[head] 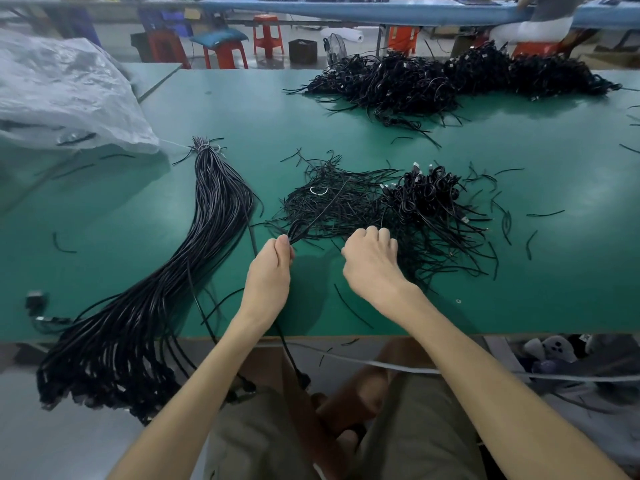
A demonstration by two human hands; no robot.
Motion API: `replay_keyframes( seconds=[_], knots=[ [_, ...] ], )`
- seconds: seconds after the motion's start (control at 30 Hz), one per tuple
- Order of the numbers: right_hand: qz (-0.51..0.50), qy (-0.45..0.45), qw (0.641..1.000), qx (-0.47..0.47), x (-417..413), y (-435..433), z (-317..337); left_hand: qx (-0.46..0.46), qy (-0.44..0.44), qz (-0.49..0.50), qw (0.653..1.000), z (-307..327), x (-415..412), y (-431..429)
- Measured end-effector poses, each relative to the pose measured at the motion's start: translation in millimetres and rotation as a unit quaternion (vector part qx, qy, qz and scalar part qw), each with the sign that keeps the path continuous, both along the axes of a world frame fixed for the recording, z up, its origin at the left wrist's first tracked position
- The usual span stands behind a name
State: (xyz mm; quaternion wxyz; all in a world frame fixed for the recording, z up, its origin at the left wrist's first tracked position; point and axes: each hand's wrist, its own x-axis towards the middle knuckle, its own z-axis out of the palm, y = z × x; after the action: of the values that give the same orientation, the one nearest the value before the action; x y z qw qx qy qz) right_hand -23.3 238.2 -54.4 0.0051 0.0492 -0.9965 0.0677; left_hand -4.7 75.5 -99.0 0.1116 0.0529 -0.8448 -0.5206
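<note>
My left hand (272,268) pinches a looped black cable (320,210) that runs up and away over a heap of thin black ties (332,202); the cable's other end hangs off the table's front edge. My right hand (372,263) is curled into a fist just right of it, at the near edge of the tie heap; whether it holds anything is hidden. A pile of coiled, tied cables (427,194) lies right of the ties. A long bundle of straight black cables (211,216), bound at its far end, lies to the left and droops over the edge.
The green table (554,289) carries a large heap of coiled cables (450,79) at the back right and a clear plastic bag (65,95) at the back left. Loose ties are scattered about. Red stools (266,34) stand beyond the table.
</note>
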Motion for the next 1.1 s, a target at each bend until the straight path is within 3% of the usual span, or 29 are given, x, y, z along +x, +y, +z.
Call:
replay_keyframes(
  seconds=[0.03,0.1,0.2,0.33,0.7,1.1],
  knots=[
    [-0.005,0.005,1.000,-0.022,3.1,3.0,2.1,0.003,-0.002,0.005,1.000,0.1,-0.6,0.2],
    [-0.011,-0.026,0.988,-0.151,9.4,9.9,6.2,0.005,-0.006,0.014,1.000,0.2,-1.8,1.4],
    [-0.003,-0.084,0.917,-0.391,22.9,11.6,8.8,-0.009,-0.004,0.018,1.000,0.2,-2.1,2.1],
    [0.028,-0.028,0.861,-0.506,28.1,-5.6,5.4,-0.055,0.007,-0.021,0.998,1.7,-0.6,1.5],
    [-0.065,-0.114,0.762,-0.634,27.4,-25.1,-11.0,-0.042,0.040,-0.084,0.995,0.8,3.0,-1.8],
    [-0.080,-0.155,0.702,-0.690,28.2,-11.8,-13.2,-0.075,0.026,-0.089,0.993,7.1,6.5,2.6]
  ],
)
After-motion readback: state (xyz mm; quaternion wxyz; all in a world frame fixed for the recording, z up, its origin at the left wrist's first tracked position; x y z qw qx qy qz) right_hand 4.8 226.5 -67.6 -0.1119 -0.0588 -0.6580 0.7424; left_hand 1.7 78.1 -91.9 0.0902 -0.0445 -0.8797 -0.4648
